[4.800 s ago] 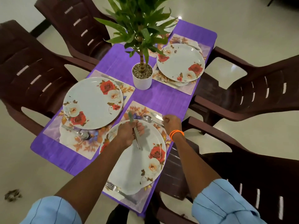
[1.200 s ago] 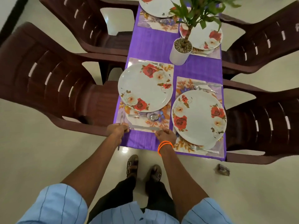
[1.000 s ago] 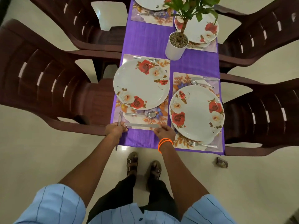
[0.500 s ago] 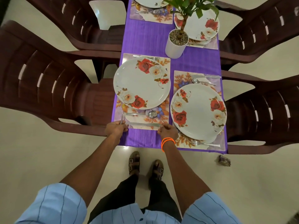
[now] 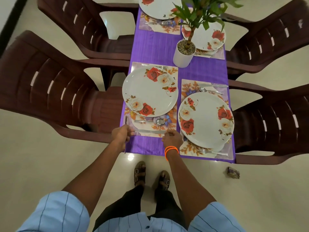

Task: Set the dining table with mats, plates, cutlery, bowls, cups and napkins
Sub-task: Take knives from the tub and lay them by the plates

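Observation:
A table knife (image 5: 148,131) lies along the near edge of the near-left floral mat (image 5: 173,72). My right hand (image 5: 172,139) pinches its right end. My left hand (image 5: 122,133) touches its left end and grips a second thin piece of cutlery (image 5: 125,118) that stands upright through the fist. On this mat sit a rose-patterned plate (image 5: 148,91), a spoon (image 5: 158,121) and a fork (image 5: 153,66). The near-right mat (image 5: 187,84) holds a plate (image 5: 205,119), knife (image 5: 212,84), spoon (image 5: 205,90) and fork (image 5: 212,152).
A purple cloth (image 5: 157,47) covers the narrow table. A white potted plant (image 5: 184,54) stands mid-table, with two more set places behind it. Brown plastic chairs (image 5: 50,91) press in on both sides. A crumpled wrapper (image 5: 233,172) lies on the floor at the right.
I have moved from the right-hand place to the table's end. The knife now lies on the near-left mat, and over the last second both hands stay at its ends.

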